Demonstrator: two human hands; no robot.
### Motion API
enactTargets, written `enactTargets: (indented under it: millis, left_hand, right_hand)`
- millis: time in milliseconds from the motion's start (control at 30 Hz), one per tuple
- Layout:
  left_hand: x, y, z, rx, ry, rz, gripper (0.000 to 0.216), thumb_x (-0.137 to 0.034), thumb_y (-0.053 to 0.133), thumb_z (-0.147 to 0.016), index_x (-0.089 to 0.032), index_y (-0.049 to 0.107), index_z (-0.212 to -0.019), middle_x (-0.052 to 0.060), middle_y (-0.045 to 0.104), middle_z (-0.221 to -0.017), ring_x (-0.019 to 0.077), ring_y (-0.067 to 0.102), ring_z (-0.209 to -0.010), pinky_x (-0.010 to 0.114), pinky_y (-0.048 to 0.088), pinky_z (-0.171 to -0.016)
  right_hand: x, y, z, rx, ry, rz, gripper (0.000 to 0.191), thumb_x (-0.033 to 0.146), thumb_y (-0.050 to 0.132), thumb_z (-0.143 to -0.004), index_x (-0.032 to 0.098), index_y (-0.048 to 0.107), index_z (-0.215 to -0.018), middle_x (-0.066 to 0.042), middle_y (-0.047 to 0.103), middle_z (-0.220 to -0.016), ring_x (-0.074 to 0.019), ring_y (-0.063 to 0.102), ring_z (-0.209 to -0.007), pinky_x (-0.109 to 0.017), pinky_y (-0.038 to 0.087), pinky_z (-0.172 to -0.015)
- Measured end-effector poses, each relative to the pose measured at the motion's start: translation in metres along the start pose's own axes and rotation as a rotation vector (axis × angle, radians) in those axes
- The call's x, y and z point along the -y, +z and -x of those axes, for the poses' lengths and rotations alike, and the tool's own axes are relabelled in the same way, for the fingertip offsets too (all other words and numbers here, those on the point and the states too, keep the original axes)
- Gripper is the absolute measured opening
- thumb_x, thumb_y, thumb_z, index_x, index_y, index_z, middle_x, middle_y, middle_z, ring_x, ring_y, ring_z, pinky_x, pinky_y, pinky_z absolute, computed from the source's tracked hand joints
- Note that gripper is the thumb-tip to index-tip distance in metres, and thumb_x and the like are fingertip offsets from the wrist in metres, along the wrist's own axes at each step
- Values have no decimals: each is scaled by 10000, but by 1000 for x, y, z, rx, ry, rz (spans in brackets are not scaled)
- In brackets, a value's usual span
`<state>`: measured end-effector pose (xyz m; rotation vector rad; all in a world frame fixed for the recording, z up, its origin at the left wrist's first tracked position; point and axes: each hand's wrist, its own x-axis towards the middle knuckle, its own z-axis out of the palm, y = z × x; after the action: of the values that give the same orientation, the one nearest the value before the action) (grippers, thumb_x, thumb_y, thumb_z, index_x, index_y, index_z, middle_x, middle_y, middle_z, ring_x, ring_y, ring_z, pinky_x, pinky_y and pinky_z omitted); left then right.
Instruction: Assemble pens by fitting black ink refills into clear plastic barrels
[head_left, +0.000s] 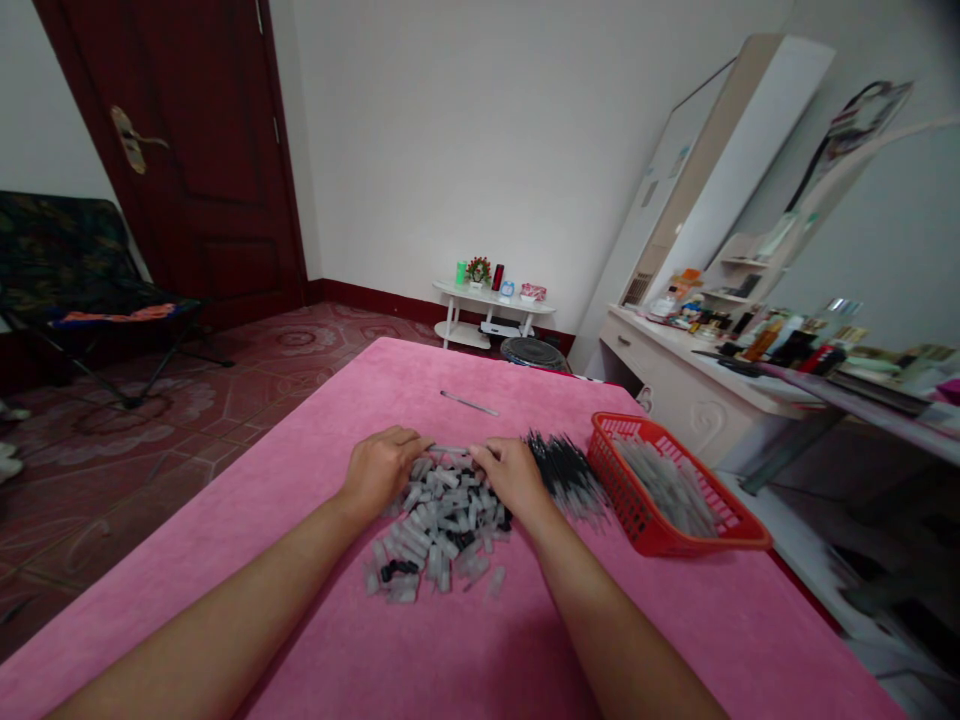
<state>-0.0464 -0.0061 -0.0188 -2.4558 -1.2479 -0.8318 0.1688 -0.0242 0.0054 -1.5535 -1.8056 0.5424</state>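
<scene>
Between my two hands a slim, pale pen (448,450) lies level above the far edge of a pile. My left hand (382,467) pinches its left end, and my right hand (510,472) grips its right end. Under and in front of them spreads a heap of clear and black pen caps (442,525). Right of my right hand lies a bunch of dark pen refills (566,475). One finished-looking pen (469,403) rests alone on the pink cloth beyond my hands.
A red plastic basket (645,520) holding many clear pen barrels (667,480) stands at the table's right. Pink cloth covers the table (315,440). A dressing table (690,370) crowded with bottles is on the right, a folding chair (90,270) on the left.
</scene>
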Motion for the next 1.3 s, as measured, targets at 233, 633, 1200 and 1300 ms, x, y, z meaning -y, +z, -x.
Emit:
enactTargets:
  millis: [233,633,1200,1300]
  left_hand:
    - [4,2,-1,7,-22,12,296,-133,507,-815,-237,683,-1030,30,688,-880,170,607,-804,255,439,-646]
    - [0,0,-1,18,-5,17,325,-97,492,-794,-244,684,-1010,23,686,-854,175,606,-790,262,428,-627]
    - [3,3,0,36,-1,26,290,-137,490,-822,-254,680,-1009,27,678,-843,175,592,-790,265,418,-630]
    - [4,4,1,28,3,24,308,-122,490,-809,-252,681,-1014,31,679,-849,175,591,-794,266,420,-629]
  right_hand:
    - [0,0,1,-61,-23,12,226,379,586,-781,180,661,-706,-5,639,-640,-129,554,-607,-205,351,-552]
    - [0,1,0,-16,-25,-25,198,339,575,-785,178,675,-725,-10,657,-657,-136,575,-611,-218,368,-555]
    - [1,-2,2,-41,-19,-22,178,285,677,-687,199,685,-843,-9,688,-747,-132,588,-641,-210,375,-566]
    - [1,-3,2,-14,7,28,211,369,602,-767,182,676,-701,-20,656,-640,-140,573,-590,-223,361,-537]
